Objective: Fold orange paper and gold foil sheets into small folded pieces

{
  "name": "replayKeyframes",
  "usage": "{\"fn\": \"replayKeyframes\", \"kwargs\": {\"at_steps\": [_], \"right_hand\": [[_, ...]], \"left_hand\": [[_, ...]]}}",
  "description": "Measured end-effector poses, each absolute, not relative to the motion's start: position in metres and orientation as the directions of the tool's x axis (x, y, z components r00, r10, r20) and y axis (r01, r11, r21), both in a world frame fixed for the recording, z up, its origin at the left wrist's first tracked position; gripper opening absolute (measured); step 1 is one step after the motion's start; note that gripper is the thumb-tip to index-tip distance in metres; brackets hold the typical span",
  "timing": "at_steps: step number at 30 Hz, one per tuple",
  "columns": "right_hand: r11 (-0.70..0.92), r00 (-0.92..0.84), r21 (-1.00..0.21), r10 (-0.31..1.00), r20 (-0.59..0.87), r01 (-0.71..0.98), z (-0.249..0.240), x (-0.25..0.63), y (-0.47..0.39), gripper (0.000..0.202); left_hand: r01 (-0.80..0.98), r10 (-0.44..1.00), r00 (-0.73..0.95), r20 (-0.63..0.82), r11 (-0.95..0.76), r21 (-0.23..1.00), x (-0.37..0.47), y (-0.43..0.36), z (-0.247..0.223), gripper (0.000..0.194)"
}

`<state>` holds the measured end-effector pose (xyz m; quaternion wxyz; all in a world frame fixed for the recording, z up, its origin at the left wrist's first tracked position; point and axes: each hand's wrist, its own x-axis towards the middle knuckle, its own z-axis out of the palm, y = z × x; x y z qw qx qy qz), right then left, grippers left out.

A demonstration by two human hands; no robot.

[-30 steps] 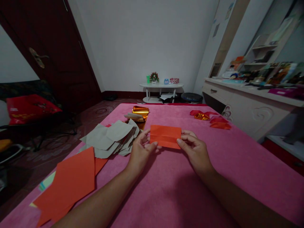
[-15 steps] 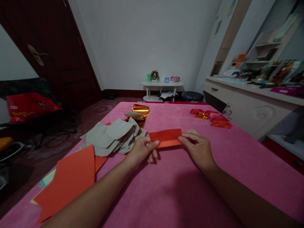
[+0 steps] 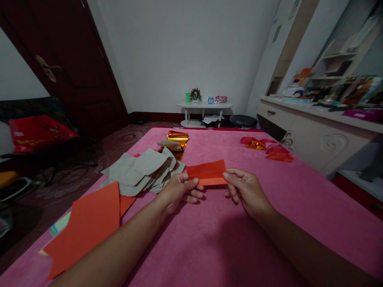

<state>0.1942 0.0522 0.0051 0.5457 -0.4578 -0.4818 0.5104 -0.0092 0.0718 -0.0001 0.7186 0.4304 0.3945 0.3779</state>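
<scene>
Between my two hands a small folded piece of orange-red paper point(image 3: 208, 172) is stretched out above the pink cloth point(image 3: 191, 239). A crease runs along its length. My left hand point(image 3: 183, 189) pinches its left end, thumb on top and the other fingers beneath. At the right end, my right hand point(image 3: 243, 185) grips the paper between thumb and forefinger, with the lower fingers curled below. Just left of my left hand lies a loose heap of grey paper pieces point(image 3: 140, 169). Larger orange-red sheets point(image 3: 89, 223) rest beside my left forearm.
Shiny gold foil point(image 3: 178, 138) lies behind the grey heap. Red and gold folded pieces point(image 3: 255, 144) sit at the far right of the cloth. Beyond the table stands a small white table point(image 3: 205, 105); a white dresser point(image 3: 317, 135) is on the right, a red bag point(image 3: 42, 133) on the left.
My right hand has shifted slightly left and its lower fingers now show below the paper. The paper is tilted a little more, and my left fingers have spread slightly beneath it.
</scene>
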Motion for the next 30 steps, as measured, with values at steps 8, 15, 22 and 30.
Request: {"fn": "replayKeyframes", "kwargs": {"at_steps": [8,15,22,30], "right_hand": [[-0.072,-0.069,-0.996,0.995,-0.069,-0.044,0.007,0.194,0.052,0.037],[-0.222,-0.192,-0.974,0.959,-0.209,-0.051,0.02,0.191,0.046,0.021],[-0.235,-0.218,-0.946,0.958,-0.187,-0.221,0.012,0.188,0.049,0.019],[-0.181,-0.087,-0.965,0.982,-0.168,-0.187,0.004,0.188,0.049,0.026]], "left_hand": [[-0.173,0.91,0.321,-0.263,0.329,0.928,-0.006,0.071,0.001,0.015],[-0.097,0.962,0.203,-0.183,0.206,0.974,0.0,0.07,0.002,0.014],[-0.304,0.982,0.158,-0.1,0.145,0.942,0.001,0.071,0.001,0.034],[-0.162,0.977,0.214,-0.019,0.055,0.985,0.0,0.07,0.002,0.034]]}}
